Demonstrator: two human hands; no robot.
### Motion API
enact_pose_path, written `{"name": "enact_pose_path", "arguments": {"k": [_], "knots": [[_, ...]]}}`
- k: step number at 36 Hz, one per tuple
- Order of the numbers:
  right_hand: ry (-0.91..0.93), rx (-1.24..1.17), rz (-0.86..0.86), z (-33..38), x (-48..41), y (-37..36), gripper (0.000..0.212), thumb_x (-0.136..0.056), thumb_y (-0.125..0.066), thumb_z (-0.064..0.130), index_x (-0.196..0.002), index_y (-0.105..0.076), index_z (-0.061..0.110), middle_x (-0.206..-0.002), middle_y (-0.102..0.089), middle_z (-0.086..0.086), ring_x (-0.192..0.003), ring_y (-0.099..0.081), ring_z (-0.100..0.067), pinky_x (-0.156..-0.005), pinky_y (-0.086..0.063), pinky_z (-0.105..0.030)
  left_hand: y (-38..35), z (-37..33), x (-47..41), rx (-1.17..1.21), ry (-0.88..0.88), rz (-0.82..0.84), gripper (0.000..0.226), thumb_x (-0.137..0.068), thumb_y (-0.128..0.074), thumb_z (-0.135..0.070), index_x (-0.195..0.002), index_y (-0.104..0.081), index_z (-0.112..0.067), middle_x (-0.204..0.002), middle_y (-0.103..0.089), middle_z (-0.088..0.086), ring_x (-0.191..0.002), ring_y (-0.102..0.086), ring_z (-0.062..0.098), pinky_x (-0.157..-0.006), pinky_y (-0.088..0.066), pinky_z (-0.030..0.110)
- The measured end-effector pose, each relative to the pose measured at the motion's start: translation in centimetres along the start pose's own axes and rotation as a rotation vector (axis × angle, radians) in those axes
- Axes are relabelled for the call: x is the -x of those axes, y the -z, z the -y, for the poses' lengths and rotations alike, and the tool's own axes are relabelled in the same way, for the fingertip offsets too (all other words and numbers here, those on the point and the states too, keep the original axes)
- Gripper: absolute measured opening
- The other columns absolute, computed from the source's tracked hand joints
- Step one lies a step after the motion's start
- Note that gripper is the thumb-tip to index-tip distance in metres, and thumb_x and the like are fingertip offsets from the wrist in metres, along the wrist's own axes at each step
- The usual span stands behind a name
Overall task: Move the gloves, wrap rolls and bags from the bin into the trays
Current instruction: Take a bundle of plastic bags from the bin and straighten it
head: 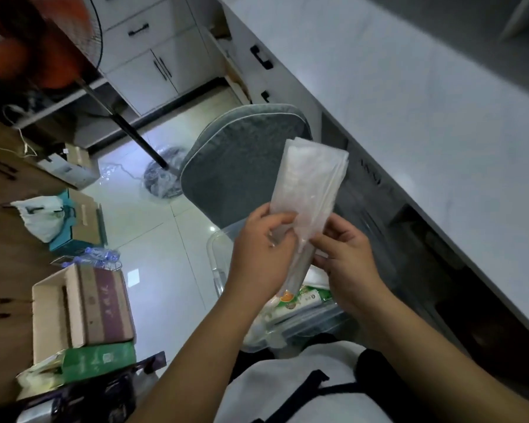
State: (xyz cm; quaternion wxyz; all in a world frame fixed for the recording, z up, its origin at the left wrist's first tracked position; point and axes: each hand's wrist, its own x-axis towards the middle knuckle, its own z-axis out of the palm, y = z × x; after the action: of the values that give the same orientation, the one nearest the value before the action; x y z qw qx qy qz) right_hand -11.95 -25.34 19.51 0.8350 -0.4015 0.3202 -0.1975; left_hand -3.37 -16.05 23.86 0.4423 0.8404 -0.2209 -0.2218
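Note:
A long, flat pack of clear plastic bags (310, 181) stands upright in the air at the middle of the view. My left hand (260, 251) grips its lower left edge and my right hand (345, 257) pinches its lower right edge. Under my hands sits a clear plastic bin (219, 257) on my lap. Inside the bin lie a green-and-white boxed roll (306, 300) and other clear wrapped packs. No trays show in this view.
A grey cushioned chair (235, 166) stands just beyond the bin. The white countertop (409, 117) runs along the right. Cardboard boxes (83, 306), a green box (98, 361) and a white bag (40, 215) crowd the floor at the left. A fan base (162, 175) stands behind.

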Motion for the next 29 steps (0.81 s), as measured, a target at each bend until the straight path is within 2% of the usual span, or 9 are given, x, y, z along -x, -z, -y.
{"name": "enact_pose_path", "arguments": {"k": [3,6,10,12,16,19,22,26,29], "knots": [[-0.021,0.005,0.017,-0.2,0.5,-0.2,0.033,-0.089,-0.057,-0.008,-0.116,-0.068,0.006,-0.109,-0.073,-0.017,-0.097,-0.070,-0.034,-0.082,-0.058,-0.049,1.3,0.6,-0.3,0.006,-0.022,0.002,0.023,-0.088,-0.068,-0.013,-0.101,-0.073,-0.031,-0.118,-0.062,-0.015,-0.101,-0.063,0.005,-0.077,-0.061,0.041],[-0.045,0.006,-0.020,-0.5,1.2,-0.8,0.030,-0.089,-0.058,-0.005,-0.113,-0.069,0.010,-0.109,-0.073,-0.015,-0.096,-0.070,-0.031,-0.079,-0.058,-0.047,2.7,0.9,-0.5,-0.034,-0.063,0.017,0.030,-0.085,-0.073,-0.018,-0.101,-0.058,-0.039,-0.107,-0.066,-0.013,-0.082,-0.064,-0.002,-0.067,-0.062,0.039],[-0.052,-0.004,-0.057,-1.4,2.6,-2.1,0.027,-0.091,-0.056,-0.001,-0.110,-0.071,0.012,-0.110,-0.073,-0.016,-0.097,-0.070,-0.033,-0.079,-0.058,-0.046,5.1,1.5,-1.4,-0.116,-0.070,0.097,0.055,-0.074,-0.082,-0.032,-0.105,-0.039,-0.043,-0.098,-0.067,-0.011,-0.082,-0.068,0.010,-0.071,-0.060,0.046],[-0.061,-0.012,-0.043,-1.9,3.4,-3.1,0.025,-0.090,-0.060,0.004,-0.112,-0.070,0.010,-0.112,-0.072,-0.017,-0.098,-0.070,-0.033,-0.082,-0.057,-0.049,6.4,1.8,-1.8,-0.146,-0.052,0.152,0.057,-0.070,-0.085,-0.035,-0.105,-0.041,-0.043,-0.092,-0.067,-0.009,-0.079,-0.068,0.013,-0.073,-0.060,0.048],[-0.042,-0.013,-0.048,-3.2,5.1,-5.7,0.039,-0.078,-0.072,0.008,-0.117,-0.066,0.007,-0.114,-0.073,-0.014,-0.103,-0.070,-0.033,-0.086,-0.056,-0.052,8.6,3.2,-1.8,-0.101,-0.047,0.226,0.051,-0.067,-0.086,-0.036,-0.103,-0.051,-0.034,-0.084,-0.067,-0.005,-0.074,-0.069,0.014,-0.072,-0.060,0.045],[-0.004,0.011,-0.141,-4.5,6.2,-7.5,0.038,-0.079,-0.072,-0.001,-0.115,-0.066,0.006,-0.111,-0.074,-0.013,-0.101,-0.071,-0.033,-0.086,-0.057,-0.052,9.9,4.1,-1.2,-0.050,-0.045,0.292,0.044,-0.069,-0.086,-0.033,-0.100,-0.056,-0.030,-0.085,-0.069,-0.005,-0.075,-0.070,0.013,-0.064,-0.061,0.036],[0.039,0.021,-0.258,-5.6,7.3,-8.7,0.035,-0.081,-0.069,-0.004,-0.115,-0.066,0.005,-0.108,-0.074,-0.013,-0.100,-0.071,-0.034,-0.082,-0.059,-0.050,11.1,4.7,-0.8,0.134,0.010,0.417,0.037,-0.076,-0.084,-0.019,-0.104,-0.060,-0.018,-0.090,-0.071,0.001,-0.072,-0.072,0.014,-0.056,-0.060,0.029],[0.090,-0.015,-0.380,-6.9,8.9,-9.7,0.032,-0.083,-0.067,-0.003,-0.114,-0.067,0.007,-0.108,-0.075,-0.011,-0.097,-0.072,-0.032,-0.078,-0.059,-0.047,12.8,5.9,-0.5,0.321,0.038,0.560,0.037,-0.078,-0.080,-0.013,-0.110,-0.062,-0.018,-0.097,-0.070,0.008,-0.076,-0.072,0.007,-0.060,-0.061,0.028],[0.107,-0.083,-0.478,-7.6,10.7,-10.0,0.032,-0.080,-0.069,0.000,-0.111,-0.067,0.006,-0.108,-0.075,-0.012,-0.095,-0.072,-0.032,-0.072,-0.058,-0.041,13.5,7.4,-0.7,0.271,-0.051,0.656,0.052,-0.074,-0.084,-0.022,-0.120,-0.061,-0.030,-0.111,-0.067,-0.001,-0.094,-0.069,0.010,-0.074,-0.060,0.028]]}}
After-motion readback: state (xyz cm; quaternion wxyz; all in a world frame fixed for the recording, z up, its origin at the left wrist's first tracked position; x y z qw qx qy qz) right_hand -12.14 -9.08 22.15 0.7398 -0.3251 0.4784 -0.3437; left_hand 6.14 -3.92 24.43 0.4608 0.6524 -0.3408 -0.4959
